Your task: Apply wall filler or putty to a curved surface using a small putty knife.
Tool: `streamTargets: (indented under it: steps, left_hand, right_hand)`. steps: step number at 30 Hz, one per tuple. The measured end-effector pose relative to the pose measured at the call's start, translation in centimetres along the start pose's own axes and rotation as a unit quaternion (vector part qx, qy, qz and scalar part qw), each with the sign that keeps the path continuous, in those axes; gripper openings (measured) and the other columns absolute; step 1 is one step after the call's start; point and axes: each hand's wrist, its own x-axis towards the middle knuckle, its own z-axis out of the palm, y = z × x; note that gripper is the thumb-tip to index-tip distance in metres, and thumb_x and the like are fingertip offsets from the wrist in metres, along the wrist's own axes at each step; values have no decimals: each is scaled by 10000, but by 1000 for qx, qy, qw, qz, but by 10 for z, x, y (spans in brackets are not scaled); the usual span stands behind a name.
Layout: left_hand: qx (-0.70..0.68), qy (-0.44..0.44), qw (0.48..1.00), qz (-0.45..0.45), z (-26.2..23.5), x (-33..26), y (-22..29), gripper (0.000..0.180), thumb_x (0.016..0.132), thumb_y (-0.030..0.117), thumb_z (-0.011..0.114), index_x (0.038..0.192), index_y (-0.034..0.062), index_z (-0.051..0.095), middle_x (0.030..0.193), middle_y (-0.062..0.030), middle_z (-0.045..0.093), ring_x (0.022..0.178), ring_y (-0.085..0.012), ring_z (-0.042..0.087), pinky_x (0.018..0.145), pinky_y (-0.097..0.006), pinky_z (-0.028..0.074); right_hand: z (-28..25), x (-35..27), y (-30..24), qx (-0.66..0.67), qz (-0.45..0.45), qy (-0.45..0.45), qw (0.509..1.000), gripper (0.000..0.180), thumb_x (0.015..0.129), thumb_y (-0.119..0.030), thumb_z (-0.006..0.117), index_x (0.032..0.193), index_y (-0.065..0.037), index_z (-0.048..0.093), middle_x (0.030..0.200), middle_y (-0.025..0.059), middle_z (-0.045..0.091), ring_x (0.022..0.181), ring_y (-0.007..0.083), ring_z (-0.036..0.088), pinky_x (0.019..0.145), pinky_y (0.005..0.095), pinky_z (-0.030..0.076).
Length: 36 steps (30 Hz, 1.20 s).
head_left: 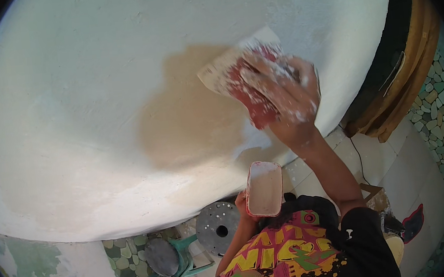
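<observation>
My right hand point(299, 95), smeared with white paste, is closed round a wide putty spreader point(259, 114). Its red body shows below my fingers, and a paste-covered broad blade reaches up and left against the pale plastered wall point(102, 75). Whether the whole edge touches the wall cannot be made out. Close to my chest, my left hand point(243, 205) grips the left side of a rectangular tub point(265, 188) with a red, paste-smeared rim. Pale paste coats the inside of the tub. Most of my left fingers are hidden behind it. A brownish shadow falls on the wall around the spreader.
Below the wall lie a grey perforated disc point(213, 231), a dark round piece point(161, 255) and a green plastic object point(185, 258). Brown wooden-looking pieces point(422, 36) stand at the right. A black cable point(360, 162) runs over the tiles towards a box point(373, 196).
</observation>
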Motion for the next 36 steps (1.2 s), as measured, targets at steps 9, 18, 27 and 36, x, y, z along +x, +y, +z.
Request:
streamTargets:
  steps: [9,18,27,36]
  left_hand:
    - [-50,18,996,70,-33,-11,-13,901,890,521,596,1628,100,296,1634,-242,345,1450,-455,433,1162,-556,427]
    - [-98,49,991,77,-3,-21,-11,648,918,415,550,1435,25,520,1396,-220,592,1219,-413,618,1034,-540,522]
    - [-136,16,987,80,-1,-22,-11,546,933,375,524,1322,6,627,1270,-191,695,1104,-375,689,967,-530,557]
    - [-117,-11,990,81,-20,-14,-8,598,942,397,513,1397,15,581,1339,-192,662,1154,-380,670,992,-537,549]
  right_hand:
    - [31,-61,-4,-16,6,-41,999,325,809,-169,754,1129,-173,809,1226,-65,759,1061,273,596,859,412,459]
    - [32,14,-31,24,-54,35,998,349,786,-139,758,1131,-162,803,1328,-48,718,1042,269,597,828,378,458]
    - [7,-17,-51,70,32,-74,994,408,784,-110,768,1189,-159,790,1299,-35,732,1037,288,604,824,405,455]
    - [18,5,-40,19,-20,-31,999,330,808,-119,765,1135,-134,799,1258,-37,745,1011,270,602,796,394,457]
